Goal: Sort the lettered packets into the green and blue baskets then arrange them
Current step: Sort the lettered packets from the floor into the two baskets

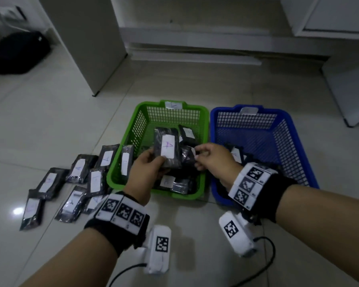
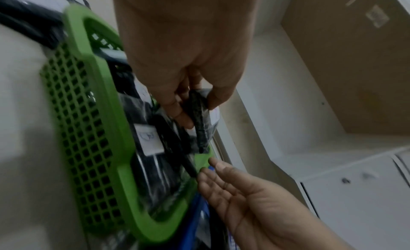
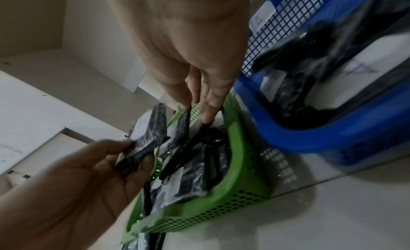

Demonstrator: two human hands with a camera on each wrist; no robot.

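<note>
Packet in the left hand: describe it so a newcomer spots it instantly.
Find the green basket, left of the blue basket. Above its middle, the left hand holds up a black packet. Unlike the packets lying in the baskets or on the floor, it is raised, its white label facing up.

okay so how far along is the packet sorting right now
Partly done. Several packets already lie in the green basket and some in the blue basket. The left hand holds a packet above the green basket; the right hand reaches into it. A pile of unsorted packets remains on the floor; arranging looks unstarted.
</note>
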